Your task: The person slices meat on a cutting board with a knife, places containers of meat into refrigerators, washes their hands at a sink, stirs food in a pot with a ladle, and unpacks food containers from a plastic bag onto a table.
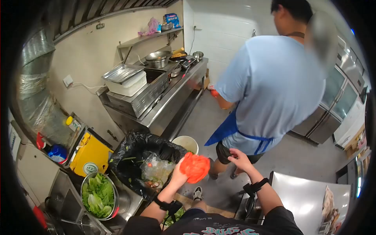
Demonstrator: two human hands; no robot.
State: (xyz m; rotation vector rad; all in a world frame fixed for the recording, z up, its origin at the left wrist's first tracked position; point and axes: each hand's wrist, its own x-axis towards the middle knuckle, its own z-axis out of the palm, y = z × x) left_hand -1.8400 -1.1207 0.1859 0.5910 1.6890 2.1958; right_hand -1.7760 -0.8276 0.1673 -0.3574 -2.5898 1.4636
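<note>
A crumpled, glossy red plastic bag [195,168] is bunched up in my left hand [179,176], whose fingers are mostly hidden behind it. My right hand [240,161] is raised to the right with its fingers loosely bent and apart, holding nothing. Just left of the bag stands a bin lined with a black bag [131,150]. Inside the bin lies clear plastic wrap [156,166] with food scraps. Behind it is a white bucket [188,143].
A person in a light blue shirt [274,86] stands close ahead on the right. A bowl of lettuce [98,196] sits at lower left. Steel counters [176,98] run along the left wall, and another steel table [301,192] is at my right.
</note>
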